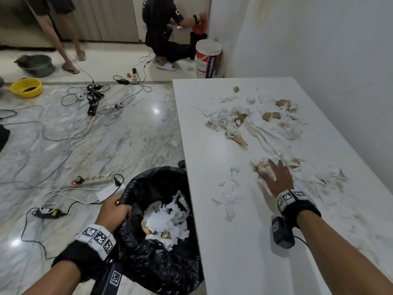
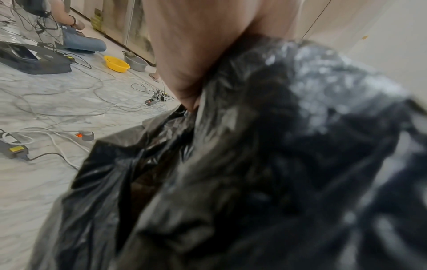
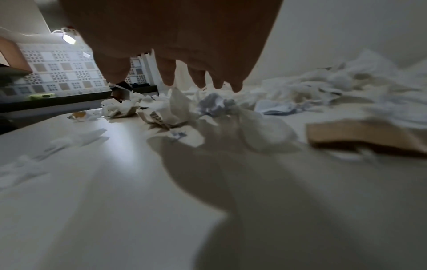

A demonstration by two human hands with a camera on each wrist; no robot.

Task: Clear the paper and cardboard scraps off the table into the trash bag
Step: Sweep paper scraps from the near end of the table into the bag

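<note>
Dim, blurred, wide-angle warped wrist views

The trash bag (image 1: 161,262) is glossy black. The desk (image 1: 234,241) is plain white. The scraps (image 1: 240,122) on it are white paper and brown cardboard. The floor (image 1: 119,141) is grey-veined white marble. A bowl (image 1: 26,87) is yellow, a basin (image 1: 36,64) grey. Black-and-white square-patterned bands wrap both wrists.
</note>
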